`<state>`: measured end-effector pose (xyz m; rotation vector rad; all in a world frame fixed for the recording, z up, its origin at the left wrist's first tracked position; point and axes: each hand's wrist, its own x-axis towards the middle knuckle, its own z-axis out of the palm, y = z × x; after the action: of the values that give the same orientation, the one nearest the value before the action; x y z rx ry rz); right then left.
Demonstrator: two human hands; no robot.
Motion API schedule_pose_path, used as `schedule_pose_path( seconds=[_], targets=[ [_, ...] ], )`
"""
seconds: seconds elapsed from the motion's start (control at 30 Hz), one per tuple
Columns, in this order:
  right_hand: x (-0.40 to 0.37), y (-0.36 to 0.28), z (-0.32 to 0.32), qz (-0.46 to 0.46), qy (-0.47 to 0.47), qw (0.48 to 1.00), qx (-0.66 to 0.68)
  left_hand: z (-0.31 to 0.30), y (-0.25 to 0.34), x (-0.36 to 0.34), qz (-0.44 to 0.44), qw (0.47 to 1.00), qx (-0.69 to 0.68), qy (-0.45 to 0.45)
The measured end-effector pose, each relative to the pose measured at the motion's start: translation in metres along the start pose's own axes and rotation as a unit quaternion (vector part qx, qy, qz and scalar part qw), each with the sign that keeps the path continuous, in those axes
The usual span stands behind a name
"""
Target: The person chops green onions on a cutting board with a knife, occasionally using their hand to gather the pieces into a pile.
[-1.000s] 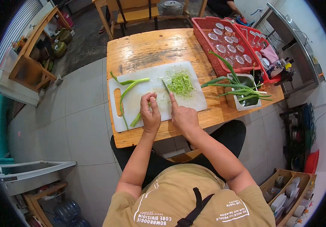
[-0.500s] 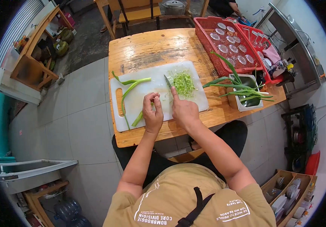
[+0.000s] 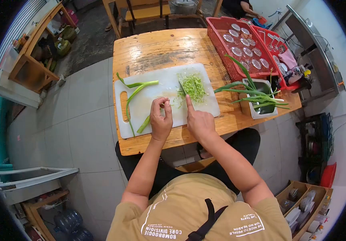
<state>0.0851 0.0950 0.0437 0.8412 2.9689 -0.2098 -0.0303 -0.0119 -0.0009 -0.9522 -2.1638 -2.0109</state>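
My right hand [image 3: 201,121] is closed around a knife [image 3: 183,88], its index finger stretched along the top of the blade. The handle is hidden in the palm. The blade lies against a pile of chopped green onion [image 3: 195,89] on the white cutting board [image 3: 163,74]. My left hand [image 3: 161,119] is curled shut over a green onion stalk [image 3: 143,125], whose cut end shows beside the wrist; the fingers hide the rest. Longer green onion leaves [image 3: 134,93] lie across the board's left side, near its handle slot.
At the table's right stands a metal container [image 3: 266,110] with whole green onions [image 3: 257,94] across it. Behind it, a red basket [image 3: 231,66] holds upturned glasses, beside another red basket [image 3: 291,82]. The wooden table [image 3: 157,44] extends beyond the board. Another person's arm [image 3: 248,9] shows at the back.
My right hand and the knife have shifted slightly right, bringing the blade up to the chopped pile. My left hand stays nearly in place, still curled.
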Motion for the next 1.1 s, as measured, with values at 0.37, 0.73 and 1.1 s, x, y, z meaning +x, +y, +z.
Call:
schedule_pose_path(
  seconds=[0.37,0.73,1.1],
  targets=[
    [-0.004,0.013,-0.011,-0.015,0.016,1.0,0.007,0.003,0.001,0.002,0.025,0.999,0.036,-0.033],
    [-0.009,0.021,0.012,-0.002,0.03,1.0,0.002,0.004,0.004,0.002,0.031,0.998,0.047,-0.043],
    [-0.008,0.023,0.004,-0.014,0.038,0.999,0.002,0.008,0.002,0.0,0.021,0.998,0.029,-0.042]
  ],
)
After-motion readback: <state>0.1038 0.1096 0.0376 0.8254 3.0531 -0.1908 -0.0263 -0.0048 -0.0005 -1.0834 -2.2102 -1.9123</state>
